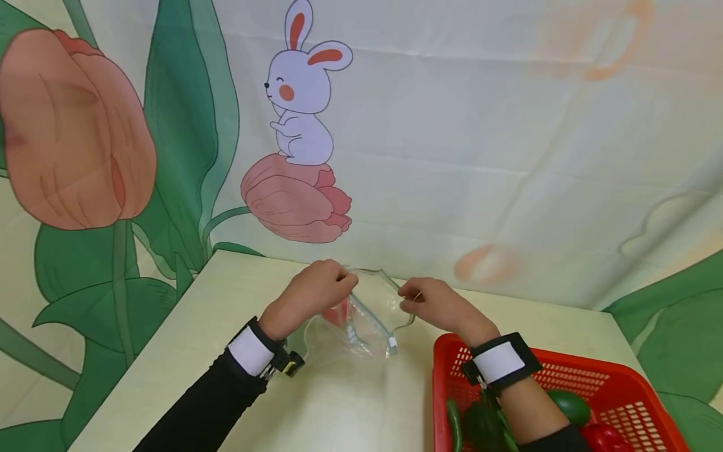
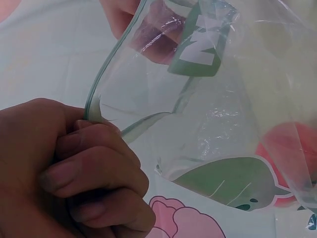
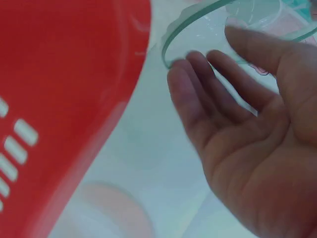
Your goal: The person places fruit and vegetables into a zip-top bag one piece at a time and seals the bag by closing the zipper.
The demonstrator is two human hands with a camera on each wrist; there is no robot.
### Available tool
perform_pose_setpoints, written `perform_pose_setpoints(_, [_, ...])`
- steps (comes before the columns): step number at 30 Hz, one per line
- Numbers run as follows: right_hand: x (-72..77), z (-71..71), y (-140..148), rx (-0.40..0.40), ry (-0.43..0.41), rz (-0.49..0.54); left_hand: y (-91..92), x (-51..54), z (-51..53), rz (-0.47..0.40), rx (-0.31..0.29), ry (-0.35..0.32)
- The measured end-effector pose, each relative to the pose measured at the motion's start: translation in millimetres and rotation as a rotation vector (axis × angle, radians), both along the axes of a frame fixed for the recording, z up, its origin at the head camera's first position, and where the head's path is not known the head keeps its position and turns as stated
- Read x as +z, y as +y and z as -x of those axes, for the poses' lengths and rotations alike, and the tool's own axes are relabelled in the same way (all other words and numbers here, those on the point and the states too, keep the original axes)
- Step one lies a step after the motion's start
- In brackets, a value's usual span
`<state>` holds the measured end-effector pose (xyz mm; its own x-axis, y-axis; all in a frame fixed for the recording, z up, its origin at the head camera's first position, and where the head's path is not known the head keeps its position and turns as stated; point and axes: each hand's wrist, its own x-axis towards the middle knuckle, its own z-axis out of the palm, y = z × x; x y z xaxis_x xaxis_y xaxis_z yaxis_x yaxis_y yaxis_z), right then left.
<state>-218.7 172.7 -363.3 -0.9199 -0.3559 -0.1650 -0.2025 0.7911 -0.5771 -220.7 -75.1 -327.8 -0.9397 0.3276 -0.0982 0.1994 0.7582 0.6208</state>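
- Clear zip bag (image 1: 369,323), one: between the two hands, over the pale tabletop (image 1: 350,408); mouth parted, its loop spanning hand to hand.
- Left hand (image 1: 319,285): fingers curled, gripping the bag's rim on its left side.
- Right hand (image 1: 437,304): loosely spread, thumb apart, fingertips at the rim's right side.
- Red plastic basket (image 1: 593,362): beneath the right forearm; right hand nearer.

One bag (image 1: 368,329), one basket (image 1: 599,365)
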Motion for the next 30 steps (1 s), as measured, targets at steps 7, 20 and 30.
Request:
perform_pose_setpoints(7, [-3.3,-0.3,5.9,-0.172,-0.05,-0.104,-5.2,2.6,-0.1,-0.015,0.007,-0.002])
perform_pose_setpoints(20, [-14.6,1.1,18.8,-0.061,-0.048,-0.068,-6.5,-1.2,0.5,-0.105,0.158,0.069])
perform_pose_setpoints(30, [-15.2,-0.3,32.3,-0.081,-0.06,-0.056,-5.8,4.6,-0.7,-0.116,0.152,0.109])
